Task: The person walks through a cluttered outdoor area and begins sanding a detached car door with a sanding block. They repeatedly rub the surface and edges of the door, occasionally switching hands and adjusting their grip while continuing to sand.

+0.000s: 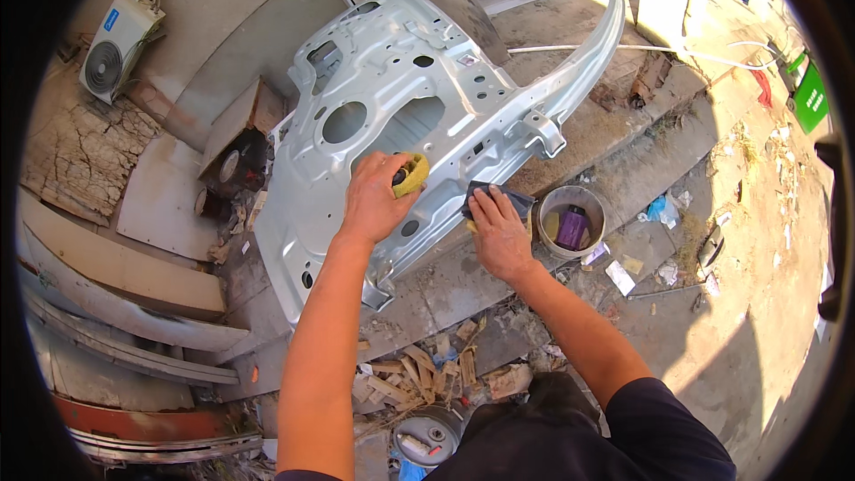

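Bare car door shell (383,80), pale silver-grey, inner side up, fills the middle of the frame and runs into upper centre; its window frame (615,18) loops to upper right. Probably laid that way so the cut-outs and ribs face me.

My left hand (378,199) is above the panel, just below frame centre. Fingers are curled round a yellow sponge (415,175), clamped on it, with something dark tucked inside; can't tell what. Sponge pokes out on the thumb side, likely so a soft face can meet the metal. Contact with the door: can't tell.

My right hand (500,239) is right of centre, palm down, fingers together over a dark grey sheet (515,203), maybe sandpaper, gripping it near the door's long edge. A yellowish bit shows under the palm, perhaps a backing; underside hidden. Flat fingers would spread pressure evenly.

Round bucket (598,230) sits just beside the sheet, purple container (573,226) inside; parked there for easy reach, I'd guess.

Lower centre: wood scraps (426,372) and a grey lidded can (443,426) near my legs. Upper left: air-conditioner outdoor unit (122,43).
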`<state>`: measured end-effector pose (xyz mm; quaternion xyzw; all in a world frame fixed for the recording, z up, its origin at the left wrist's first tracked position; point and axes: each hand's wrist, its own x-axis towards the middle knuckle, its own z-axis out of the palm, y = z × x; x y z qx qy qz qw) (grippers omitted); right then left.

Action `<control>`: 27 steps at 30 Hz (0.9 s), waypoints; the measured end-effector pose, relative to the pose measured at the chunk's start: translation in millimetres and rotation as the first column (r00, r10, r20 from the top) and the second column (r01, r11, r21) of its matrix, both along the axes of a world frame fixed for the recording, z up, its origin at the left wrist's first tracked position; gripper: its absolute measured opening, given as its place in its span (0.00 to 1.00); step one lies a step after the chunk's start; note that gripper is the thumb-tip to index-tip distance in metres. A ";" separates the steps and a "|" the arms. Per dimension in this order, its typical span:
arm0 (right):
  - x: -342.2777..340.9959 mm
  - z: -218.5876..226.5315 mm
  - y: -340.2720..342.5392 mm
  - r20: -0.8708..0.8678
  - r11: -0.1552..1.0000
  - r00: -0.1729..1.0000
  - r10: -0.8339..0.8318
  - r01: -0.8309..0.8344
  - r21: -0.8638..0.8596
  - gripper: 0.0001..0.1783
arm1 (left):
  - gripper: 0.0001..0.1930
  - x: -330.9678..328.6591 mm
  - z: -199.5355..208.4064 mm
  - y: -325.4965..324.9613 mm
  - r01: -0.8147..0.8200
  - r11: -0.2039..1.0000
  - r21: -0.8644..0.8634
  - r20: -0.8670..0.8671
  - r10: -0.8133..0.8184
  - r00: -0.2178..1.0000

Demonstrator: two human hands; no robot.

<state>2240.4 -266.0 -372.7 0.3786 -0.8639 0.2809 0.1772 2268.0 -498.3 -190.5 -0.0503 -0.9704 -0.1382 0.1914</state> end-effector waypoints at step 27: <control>64.1 12.0 -53.0 -0.022 0.967 0.970 0.242 -0.243 -0.077 0.25 | 0.15 32.7 -19.8 -58.1 0.020 0.966 -0.259 -0.012 -0.024 1.000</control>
